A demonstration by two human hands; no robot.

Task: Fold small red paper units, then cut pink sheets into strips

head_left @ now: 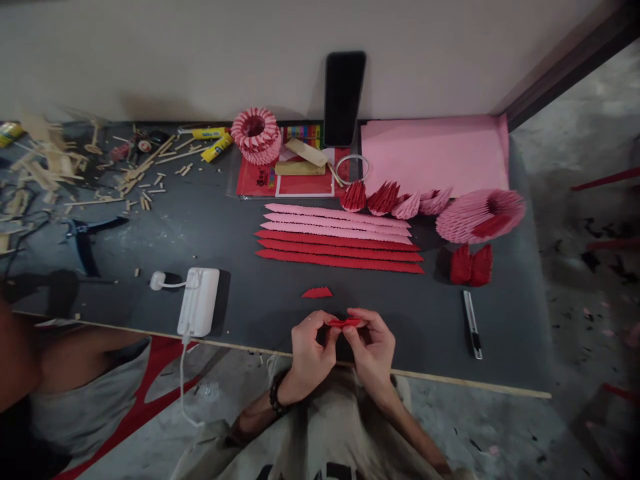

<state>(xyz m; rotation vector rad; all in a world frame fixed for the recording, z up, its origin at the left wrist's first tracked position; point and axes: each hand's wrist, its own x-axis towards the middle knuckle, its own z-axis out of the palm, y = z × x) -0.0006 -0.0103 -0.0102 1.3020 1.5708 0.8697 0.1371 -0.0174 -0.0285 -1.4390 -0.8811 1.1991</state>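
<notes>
At the far left another person (85,373) sits by the table edge. Nearby are wooden stick offcuts (135,180) and a white power bank (199,301) with its cable. Toward the middle, the left hand (307,347) and the right hand (373,343) meet just over the near edge of the dark table (240,227). Between them is a small red paper piece (344,323). The left thumb and forefinger pinch its left end, and the right thumb and forefinger pinch its right end. The other fingers curl loosely underneath. The piece's long axis runs left to right, level and roughly parallel to the table edge, and both hands are equally close, each holding one end. It looks like a narrow, flat, bright red sliver, apparently creased along its length. Just beyond the fingertips a folded red triangle (317,292) lies on the table. Farther back are rows of pink and red paper strips (340,240). To the right lie red folded units (471,264) and a utility knife (471,325).
</notes>
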